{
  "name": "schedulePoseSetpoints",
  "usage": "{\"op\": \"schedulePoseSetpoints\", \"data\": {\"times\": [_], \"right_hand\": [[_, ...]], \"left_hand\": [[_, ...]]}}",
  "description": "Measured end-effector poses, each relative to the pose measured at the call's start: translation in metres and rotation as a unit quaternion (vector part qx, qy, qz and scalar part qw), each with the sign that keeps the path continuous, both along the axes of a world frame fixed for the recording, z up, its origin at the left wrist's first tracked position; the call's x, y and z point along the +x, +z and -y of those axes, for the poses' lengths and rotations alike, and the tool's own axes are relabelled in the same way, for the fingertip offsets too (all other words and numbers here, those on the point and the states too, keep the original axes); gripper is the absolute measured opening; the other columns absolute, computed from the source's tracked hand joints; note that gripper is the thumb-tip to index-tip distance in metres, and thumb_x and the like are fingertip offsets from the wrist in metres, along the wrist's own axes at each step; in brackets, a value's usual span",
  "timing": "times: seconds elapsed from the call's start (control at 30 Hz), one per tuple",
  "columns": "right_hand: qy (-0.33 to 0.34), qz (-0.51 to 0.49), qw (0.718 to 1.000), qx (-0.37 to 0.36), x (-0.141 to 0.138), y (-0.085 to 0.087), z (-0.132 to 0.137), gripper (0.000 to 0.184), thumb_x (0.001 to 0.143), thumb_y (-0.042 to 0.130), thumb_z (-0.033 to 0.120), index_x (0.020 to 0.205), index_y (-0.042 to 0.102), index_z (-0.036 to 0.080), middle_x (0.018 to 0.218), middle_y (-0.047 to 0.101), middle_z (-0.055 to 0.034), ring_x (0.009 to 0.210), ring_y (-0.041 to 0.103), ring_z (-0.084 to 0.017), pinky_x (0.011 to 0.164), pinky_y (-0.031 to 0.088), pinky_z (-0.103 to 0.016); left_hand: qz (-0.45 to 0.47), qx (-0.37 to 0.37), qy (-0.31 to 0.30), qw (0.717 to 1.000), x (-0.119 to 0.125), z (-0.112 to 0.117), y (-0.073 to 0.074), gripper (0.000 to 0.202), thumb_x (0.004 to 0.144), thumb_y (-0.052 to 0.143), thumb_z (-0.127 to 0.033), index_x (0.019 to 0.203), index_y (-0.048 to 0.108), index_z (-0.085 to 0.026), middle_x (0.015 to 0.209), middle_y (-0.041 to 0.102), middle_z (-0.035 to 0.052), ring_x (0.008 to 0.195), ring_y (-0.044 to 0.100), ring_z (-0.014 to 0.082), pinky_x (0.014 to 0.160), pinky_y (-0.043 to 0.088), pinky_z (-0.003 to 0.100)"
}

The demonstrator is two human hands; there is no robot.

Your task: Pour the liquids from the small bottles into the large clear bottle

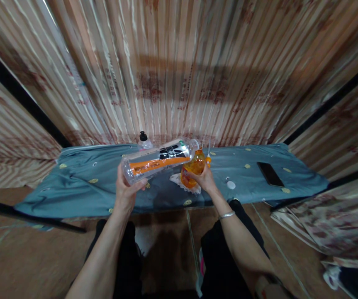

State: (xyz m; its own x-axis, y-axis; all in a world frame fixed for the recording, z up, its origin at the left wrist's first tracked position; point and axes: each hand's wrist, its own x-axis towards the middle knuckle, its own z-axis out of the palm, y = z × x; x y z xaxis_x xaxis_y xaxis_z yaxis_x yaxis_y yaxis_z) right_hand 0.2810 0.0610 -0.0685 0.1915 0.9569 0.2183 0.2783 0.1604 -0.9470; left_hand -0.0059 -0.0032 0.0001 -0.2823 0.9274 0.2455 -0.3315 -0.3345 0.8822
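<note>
My left hand (125,192) grips the bottom end of a large clear plastic bottle (160,160) with an orange and black label, tipped on its side with its neck pointing right. The neck meets the top of a small bottle of orange liquid (193,167), which my right hand (204,178) holds upright on a white cloth (179,182) on the blue-grey covered table (82,182). A white cap (231,185) lies on the cover just right of my right hand. A thin bracelet circles my right wrist.
A black-capped bottle (143,140) stands at the table's back edge, left of centre. A black phone (270,174) lies flat on the right part of the cover. A small orange-tipped object (208,158) stands behind the small bottle. Striped curtains hang behind. My knees are under the table's front edge.
</note>
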Motion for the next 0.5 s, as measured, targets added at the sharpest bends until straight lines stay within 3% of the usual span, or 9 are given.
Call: {"op": "schedulePoseSetpoints", "data": {"times": [0.5], "right_hand": [[-0.003, 0.003, 1.0, -0.002, 0.0018, -0.0049, -0.0022, 0.077, 0.058, 0.098, 0.045, 0.124, 0.063, 0.024, 0.126, 0.081, -0.0117, 0.118, 0.077, -0.036, 0.107, 0.059, -0.054]], "left_hand": [[0.0, -0.002, -0.005, 1.0, -0.0003, 0.0008, 0.0012, 0.091, 0.048, 0.103, -0.029, 0.13, 0.066, -0.026, 0.102, 0.071, 0.0033, 0.065, 0.062, 0.0137, 0.045, 0.045, 0.021]]}}
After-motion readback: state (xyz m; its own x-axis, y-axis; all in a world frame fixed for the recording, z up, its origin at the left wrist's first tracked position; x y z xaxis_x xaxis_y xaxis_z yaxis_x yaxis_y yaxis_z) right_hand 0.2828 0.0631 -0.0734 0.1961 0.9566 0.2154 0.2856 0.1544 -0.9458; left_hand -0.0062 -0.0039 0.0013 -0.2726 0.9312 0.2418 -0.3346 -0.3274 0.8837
